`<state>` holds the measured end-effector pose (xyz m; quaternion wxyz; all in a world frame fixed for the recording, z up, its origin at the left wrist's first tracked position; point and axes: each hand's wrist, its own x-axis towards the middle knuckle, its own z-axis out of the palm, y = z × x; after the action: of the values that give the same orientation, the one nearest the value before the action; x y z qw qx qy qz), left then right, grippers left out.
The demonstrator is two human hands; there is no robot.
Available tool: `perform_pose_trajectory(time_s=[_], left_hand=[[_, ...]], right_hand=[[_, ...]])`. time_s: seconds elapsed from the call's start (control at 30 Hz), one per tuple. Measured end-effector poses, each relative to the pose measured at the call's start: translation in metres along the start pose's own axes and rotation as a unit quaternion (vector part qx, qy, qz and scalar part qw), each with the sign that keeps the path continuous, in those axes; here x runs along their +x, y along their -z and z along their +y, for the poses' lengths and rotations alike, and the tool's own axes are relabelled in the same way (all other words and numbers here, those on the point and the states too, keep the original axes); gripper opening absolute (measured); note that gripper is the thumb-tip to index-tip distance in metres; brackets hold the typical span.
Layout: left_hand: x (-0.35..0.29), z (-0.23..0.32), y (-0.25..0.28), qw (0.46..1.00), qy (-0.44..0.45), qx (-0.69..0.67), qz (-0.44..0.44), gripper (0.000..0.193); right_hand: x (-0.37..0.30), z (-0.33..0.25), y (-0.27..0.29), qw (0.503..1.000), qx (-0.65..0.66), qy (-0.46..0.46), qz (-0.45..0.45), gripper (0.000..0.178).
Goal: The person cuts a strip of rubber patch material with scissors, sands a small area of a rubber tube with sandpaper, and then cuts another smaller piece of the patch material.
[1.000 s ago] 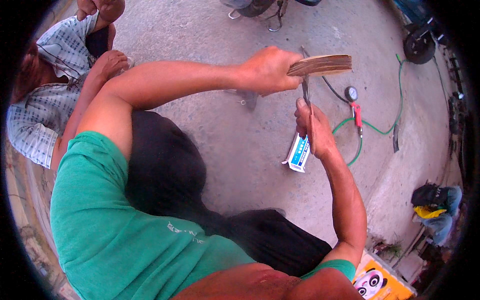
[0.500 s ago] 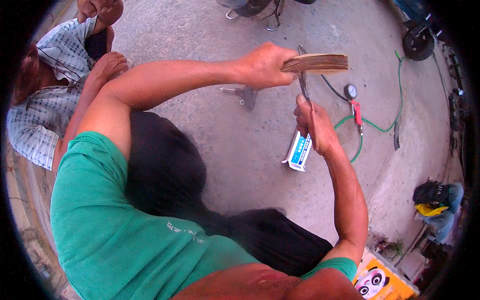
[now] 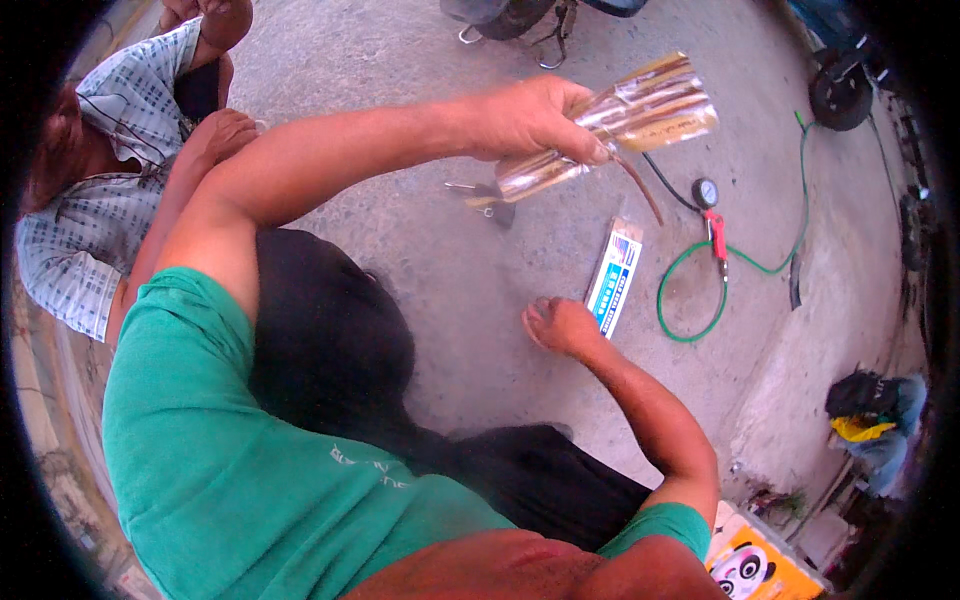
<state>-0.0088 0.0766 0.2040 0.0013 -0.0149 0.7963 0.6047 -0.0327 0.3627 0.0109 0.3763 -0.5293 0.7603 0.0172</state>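
My left hand (image 3: 535,120) is closed around a flat bundle of brown tire repair strips (image 3: 655,105) in clear plastic, raised above the concrete. The bundle fans out to the right of the fist, and its narrower end sticks out below. One loose brown strip (image 3: 637,187) hangs down beside my left thumb. Lower down, my right hand (image 3: 560,326) has its fingers curled; whether anything is inside them is hidden. It is next to a long white and blue box (image 3: 615,275) on the ground.
Right of the box lies a red tire inflator (image 3: 714,230) with a round gauge (image 3: 705,192) and a green hose (image 3: 663,300). Keys with a dark fob (image 3: 497,212) lie below the bundle. At the left sits another person (image 3: 110,200). A wheel (image 3: 840,90) stands at the far right.
My right hand has come away from the strip near the bundle and moved down and left beside the box. My left hand has tilted the bundle, turning its broad face into view.
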Motion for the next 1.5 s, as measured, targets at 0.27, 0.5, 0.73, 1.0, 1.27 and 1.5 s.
perform_pose_trajectory(time_s=[0.27,0.5,0.73,1.0,1.27,1.5], left_hand=[[-0.007,0.003,0.0,0.996,0.043,-0.068,-0.038,0.059],[0.002,-0.011,-0.01,0.989,0.058,-0.074,-0.115,0.051],[0.002,-0.014,-0.021,0.991,0.065,-0.027,-0.113,0.053],[0.003,-0.015,-0.025,0.991,0.056,0.038,-0.119,0.05],[-0.006,0.016,-0.024,0.98,0.08,0.079,-0.163,0.037],[-0.026,0.017,-0.033,0.982,-0.028,0.11,-0.152,0.031]], right_hand=[[-0.009,0.006,0.043,0.993,0.098,-0.066,0.014,0.046],[-0.063,0.022,0.204,0.856,0.426,0.012,0.291,0.043],[-0.066,-0.015,0.207,0.896,0.36,0.1,0.239,0.041],[-0.063,-0.023,0.2,0.912,0.358,0.079,0.186,0.043],[-0.066,-0.027,0.177,0.914,0.349,0.037,0.201,0.044],[-0.072,-0.04,0.155,0.814,0.541,0.111,0.178,0.02]])
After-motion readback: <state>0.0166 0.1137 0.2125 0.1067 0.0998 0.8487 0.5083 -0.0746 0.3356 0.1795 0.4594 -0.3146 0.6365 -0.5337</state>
